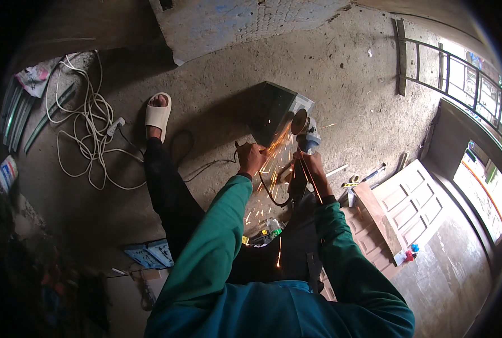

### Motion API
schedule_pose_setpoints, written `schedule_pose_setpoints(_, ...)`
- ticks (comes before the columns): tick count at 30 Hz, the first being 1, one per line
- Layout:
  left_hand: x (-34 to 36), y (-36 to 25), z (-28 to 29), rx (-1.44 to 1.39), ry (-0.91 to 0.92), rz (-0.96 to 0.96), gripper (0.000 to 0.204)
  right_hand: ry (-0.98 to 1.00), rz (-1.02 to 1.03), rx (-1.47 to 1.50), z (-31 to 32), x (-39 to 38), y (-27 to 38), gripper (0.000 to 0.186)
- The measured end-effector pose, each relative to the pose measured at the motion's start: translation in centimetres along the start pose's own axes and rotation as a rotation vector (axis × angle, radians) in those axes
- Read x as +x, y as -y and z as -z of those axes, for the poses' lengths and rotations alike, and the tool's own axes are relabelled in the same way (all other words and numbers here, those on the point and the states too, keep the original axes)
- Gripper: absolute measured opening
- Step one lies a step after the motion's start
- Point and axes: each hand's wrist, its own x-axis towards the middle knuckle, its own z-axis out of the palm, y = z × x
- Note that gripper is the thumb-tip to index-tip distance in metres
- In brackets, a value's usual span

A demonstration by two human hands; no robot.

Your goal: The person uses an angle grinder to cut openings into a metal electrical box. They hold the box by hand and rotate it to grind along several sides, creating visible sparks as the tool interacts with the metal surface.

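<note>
My right hand point(311, 164) is wrapped round an angle grinder point(310, 137) with a blue body. Its round disc point(300, 121) is at the right side of a grey metal box point(279, 110) on the floor. Orange sparks stream from there toward me and past my hands. My left hand point(252, 159) is closed at the near edge of the box; what its fingers grip is hidden. A dark cord point(208, 164) reaches that hand from the left, and a dark loop of cord point(273, 197) hangs between both hands.
A tangled white extension cable point(96, 127) with a socket block point(115, 125) lies left of my sandalled foot point(158, 115). Metal strips point(17, 115) lie far left. Panelled door point(411, 194), hammer point(373, 172) and tape roll point(354, 178) lie right. A metal ladder-like frame point(448, 70) stands far right.
</note>
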Motion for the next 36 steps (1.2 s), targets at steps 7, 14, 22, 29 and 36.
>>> schedule_pose_setpoints(7,-0.2,-1.7,1.8,0.251,0.012,-0.119,0.022,-0.034,-0.013,0.014,0.6,-0.6,0.0,0.018)
schedule_pose_setpoints(14,-3.0,-4.3,5.0,0.066,0.113,-0.039,0.018,-0.016,0.003,0.020,1.4,-0.9,-0.2,0.017)
schedule_pose_setpoints(22,-5.4,-5.3,3.5,0.063,-0.048,-0.209,0.014,-0.045,0.008,0.021,0.5,-0.4,-0.6,0.016)
schedule_pose_setpoints(29,-1.9,-0.8,5.1,0.088,0.001,-0.133,0.016,-0.021,0.004,0.021,0.4,-0.4,-0.6,0.021)
schedule_pose_setpoints(36,-0.3,-0.7,3.1,0.077,0.057,-0.221,0.025,-0.020,-0.016,-0.005,0.2,0.0,-0.8,0.022)
